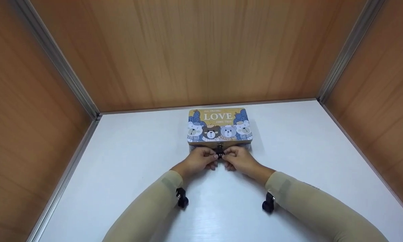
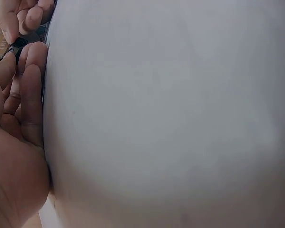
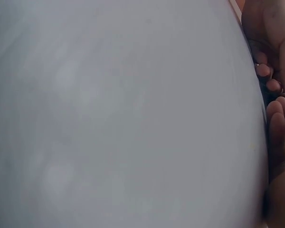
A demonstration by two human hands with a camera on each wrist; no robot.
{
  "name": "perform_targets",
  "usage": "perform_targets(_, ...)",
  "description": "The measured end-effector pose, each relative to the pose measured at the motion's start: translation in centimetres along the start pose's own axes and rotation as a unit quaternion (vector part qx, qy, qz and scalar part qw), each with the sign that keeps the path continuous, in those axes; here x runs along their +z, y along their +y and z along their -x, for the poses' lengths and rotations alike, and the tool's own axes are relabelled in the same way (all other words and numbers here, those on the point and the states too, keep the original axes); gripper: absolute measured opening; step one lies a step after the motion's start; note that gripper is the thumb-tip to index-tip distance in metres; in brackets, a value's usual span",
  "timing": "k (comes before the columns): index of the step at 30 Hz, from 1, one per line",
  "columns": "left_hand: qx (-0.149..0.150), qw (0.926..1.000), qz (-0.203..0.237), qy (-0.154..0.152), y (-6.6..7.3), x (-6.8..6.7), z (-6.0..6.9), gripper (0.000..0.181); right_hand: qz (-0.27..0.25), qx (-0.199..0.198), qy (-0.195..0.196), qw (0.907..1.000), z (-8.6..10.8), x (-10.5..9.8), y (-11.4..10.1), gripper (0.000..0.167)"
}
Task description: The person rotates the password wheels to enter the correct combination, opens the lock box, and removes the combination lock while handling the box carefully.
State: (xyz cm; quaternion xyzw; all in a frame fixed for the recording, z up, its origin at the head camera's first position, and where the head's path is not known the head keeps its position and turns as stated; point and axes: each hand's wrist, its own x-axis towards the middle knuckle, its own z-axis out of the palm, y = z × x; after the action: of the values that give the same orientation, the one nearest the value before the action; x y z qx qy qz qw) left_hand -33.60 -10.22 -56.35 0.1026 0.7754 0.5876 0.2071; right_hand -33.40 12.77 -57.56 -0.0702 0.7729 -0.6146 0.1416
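Note:
A tin box point(image 1: 219, 125) with bears and the word LOVE on its closed lid lies at the back of the table. At the middle of its front hangs a small black combination padlock point(image 1: 220, 152) with white marks, by the clasp. My left hand point(image 1: 198, 159) pinches the padlock's left side between thumb and fingers. From the other side, my right hand point(image 1: 242, 160) pinches it too. The left wrist view shows the dark padlock point(image 2: 19, 43) between both hands' fingertips. In the right wrist view, the hands meet at the right edge, and the padlock is mostly hidden.
The white table point(image 1: 137, 151) is bounded by a wooden back panel point(image 1: 201, 53) and side panels with metal corner rails. The box stands close to the back panel. Small black wrist cameras point(image 1: 182, 198) hang below both sleeves.

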Motion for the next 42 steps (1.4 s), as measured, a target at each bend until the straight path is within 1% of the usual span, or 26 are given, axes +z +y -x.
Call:
perform_targets(6,-0.003,1.0,-0.008,0.0,-0.11,-0.17,0.19,0.017,-0.003,0.005,-0.001,1.0,0.01,0.25,-0.12,0.018)
perform_targets(12,0.01,0.9999,-0.011,-0.002,-0.24,-0.02,0.08,0.019,-0.016,0.003,-0.013,0.9998,0.05,0.24,-0.04,0.021)
perform_targets(14,0.01,0.9999,-0.008,-0.001,-0.28,0.0,0.04,0.019,-0.019,0.003,-0.016,0.9997,0.05,0.2,-0.07,0.022)
perform_targets(20,0.003,1.0,-0.003,-0.003,-0.27,-0.01,-0.23,0.018,-0.005,-0.002,-0.014,0.9999,0.11,0.02,-0.19,0.021)
perform_targets(24,0.004,1.0,-0.001,-0.004,-0.22,0.03,-0.28,0.018,-0.008,-0.001,-0.013,0.9999,-0.02,-0.03,-0.04,0.022)
perform_targets(28,0.004,1.0,-0.003,-0.003,-0.29,-0.01,-0.25,0.017,-0.011,-0.003,-0.017,0.9998,-0.14,-0.08,0.2,0.024)
perform_targets(35,0.0,0.9999,-0.01,0.002,-0.09,-0.08,-0.11,0.018,0.008,-0.013,-0.023,0.9996,-0.1,-0.15,0.11,0.024)
perform_targets(42,0.001,1.0,0.006,0.003,-0.14,0.14,-0.12,0.017,0.007,-0.023,-0.026,0.9994,-0.08,-0.01,0.11,0.024)
